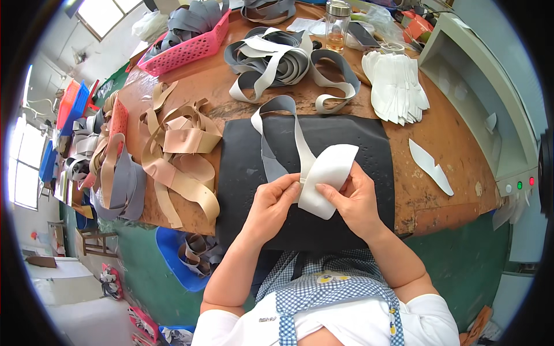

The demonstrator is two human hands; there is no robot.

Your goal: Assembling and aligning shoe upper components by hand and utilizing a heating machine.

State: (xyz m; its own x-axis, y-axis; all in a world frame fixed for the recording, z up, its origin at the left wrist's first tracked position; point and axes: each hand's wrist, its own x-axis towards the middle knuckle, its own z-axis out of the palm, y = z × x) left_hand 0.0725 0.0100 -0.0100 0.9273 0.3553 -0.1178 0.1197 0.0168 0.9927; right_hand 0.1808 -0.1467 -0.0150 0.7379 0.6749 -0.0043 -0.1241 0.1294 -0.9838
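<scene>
Over a black mat (242,144), my left hand (273,205) pinches the end of a long grey-and-white strip (301,141), whose loop runs back across the mat. My right hand (353,202) holds a curved white piece (332,173), thumb on its face and fingers behind it. The white piece's left edge meets the strip at my left fingertips; whether the two are joined there I cannot tell. Beyond the mat lies a coiled heap of similar grey-and-white strip (283,60).
Tan strips (184,150) lie left of the mat. At right are a stack of white pieces (395,86), a single white piece (428,164) and a grey machine (485,86). A pink basket (187,52) and a glass jar (336,26) stand at the back.
</scene>
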